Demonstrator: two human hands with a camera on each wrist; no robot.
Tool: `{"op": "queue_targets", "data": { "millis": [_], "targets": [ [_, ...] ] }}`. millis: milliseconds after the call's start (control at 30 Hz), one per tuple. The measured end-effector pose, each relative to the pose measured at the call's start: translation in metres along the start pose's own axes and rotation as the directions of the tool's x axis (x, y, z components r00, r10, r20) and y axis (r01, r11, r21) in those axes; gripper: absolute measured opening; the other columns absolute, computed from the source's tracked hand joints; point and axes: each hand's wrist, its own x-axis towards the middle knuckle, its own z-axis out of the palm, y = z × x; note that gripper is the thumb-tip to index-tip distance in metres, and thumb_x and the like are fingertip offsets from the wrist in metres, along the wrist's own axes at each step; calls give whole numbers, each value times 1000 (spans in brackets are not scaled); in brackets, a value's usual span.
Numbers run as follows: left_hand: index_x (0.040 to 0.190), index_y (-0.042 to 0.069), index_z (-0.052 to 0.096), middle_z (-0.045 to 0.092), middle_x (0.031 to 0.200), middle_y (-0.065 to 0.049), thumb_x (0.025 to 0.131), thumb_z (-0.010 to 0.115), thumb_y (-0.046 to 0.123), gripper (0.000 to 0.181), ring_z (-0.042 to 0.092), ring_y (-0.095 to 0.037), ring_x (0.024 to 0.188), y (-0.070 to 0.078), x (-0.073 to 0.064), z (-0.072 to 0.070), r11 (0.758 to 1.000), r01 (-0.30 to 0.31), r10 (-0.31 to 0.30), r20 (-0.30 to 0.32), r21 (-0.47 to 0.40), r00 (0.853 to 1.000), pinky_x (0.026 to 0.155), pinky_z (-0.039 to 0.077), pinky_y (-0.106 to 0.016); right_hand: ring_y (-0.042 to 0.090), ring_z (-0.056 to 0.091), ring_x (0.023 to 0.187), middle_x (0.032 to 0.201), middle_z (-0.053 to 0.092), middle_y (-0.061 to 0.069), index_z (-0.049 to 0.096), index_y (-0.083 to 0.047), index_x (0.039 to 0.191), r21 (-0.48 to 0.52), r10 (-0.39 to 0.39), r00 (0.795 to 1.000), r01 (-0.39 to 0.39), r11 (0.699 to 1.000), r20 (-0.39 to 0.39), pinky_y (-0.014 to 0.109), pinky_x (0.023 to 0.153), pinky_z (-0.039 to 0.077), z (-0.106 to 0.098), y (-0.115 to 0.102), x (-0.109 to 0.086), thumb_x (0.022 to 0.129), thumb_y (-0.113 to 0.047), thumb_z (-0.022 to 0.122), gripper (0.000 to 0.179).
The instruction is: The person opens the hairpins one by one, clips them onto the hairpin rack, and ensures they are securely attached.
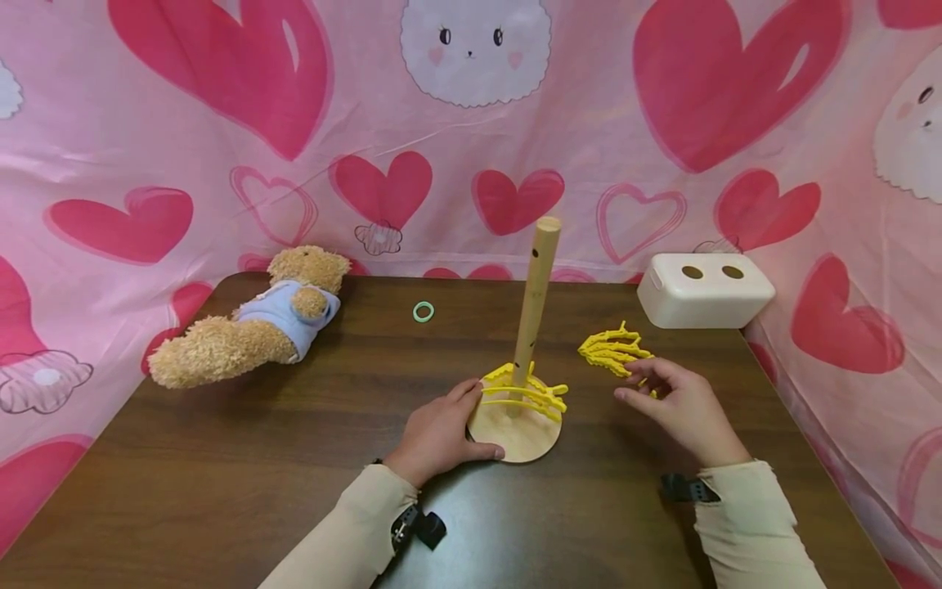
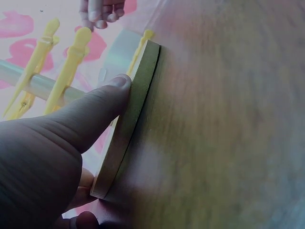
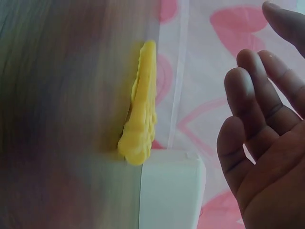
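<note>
A wooden stand (image 1: 536,294) has a round post with small dark holes on a flat round base (image 1: 508,442). My left hand (image 1: 445,429) grips the base at its left edge; in the left wrist view, the thumb (image 2: 102,107) lies along the rim. Several thin yellow plastic pieces (image 1: 545,397) with knobbed ends sit around the lower post. To the right, a bundle of branch-like yellow pieces (image 1: 611,350) lies on the table. My right hand (image 1: 680,405) hovers at the bundle's near side, fingers loosely bent and holding nothing, as the right wrist view shows.
On the left of the brown table (image 1: 294,474) lies a teddy bear (image 1: 287,315) in a light blue top. A small green ring (image 1: 423,312) lies behind the stand. A white box (image 1: 706,290) with two round holes stands at the back right, near the pink heart-patterned cloth (image 1: 589,123).
</note>
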Motion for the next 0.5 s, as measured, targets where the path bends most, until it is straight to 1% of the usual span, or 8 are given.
{"op": "queue_targets", "data": {
  "millis": [133, 267, 333, 400, 500],
  "targets": [
    [155, 16, 41, 35, 161, -2, 71, 75, 74, 108, 49, -32, 134, -1, 1, 1, 1000, 3, -3, 6, -1, 1000, 103, 44, -54, 25, 58, 86, 101, 68, 10, 68, -6, 117, -31, 20, 1000, -19, 999, 12, 27, 68, 51, -3, 5, 2, 85, -40, 81, 49],
    [155, 16, 41, 36, 161, -2, 71, 75, 73, 107, 50, -32, 133, -2, 1, 1, 1000, -8, 8, -2, 7, 1000, 101, 45, -53, 27, 58, 90, 106, 68, 13, 67, -5, 120, -38, 41, 999, -40, 998, 20, 30, 72, 51, -4, 11, 3, 85, -41, 80, 52],
    [155, 16, 42, 36, 161, -2, 71, 75, 73, 107, 51, -31, 133, -2, 1, 2, 1000, -13, 13, -5, 13, 1000, 100, 46, -53, 28, 60, 93, 110, 67, 15, 67, -5, 121, -30, 53, 998, -52, 998, 28, 35, 76, 53, -4, 16, 4, 86, -40, 80, 52],
    [154, 15, 42, 36, 160, -2, 72, 75, 73, 106, 51, -31, 132, -2, 1, 1, 1000, -18, 18, -8, 16, 1000, 100, 46, -53, 31, 61, 98, 116, 66, 16, 66, -4, 123, -18, 66, 997, -66, 998, 43, 42, 82, 54, -3, 21, 5, 86, -40, 80, 54],
    [154, 15, 42, 36, 161, -2, 72, 75, 72, 106, 51, -31, 132, -2, 0, 1, 1000, -21, 21, -8, 14, 1000, 99, 47, -52, 35, 60, 106, 123, 63, 19, 63, -3, 126, -8, 93, 993, -92, 996, 69, 51, 89, 53, -1, 28, 7, 87, -42, 79, 57]
  ]
}}
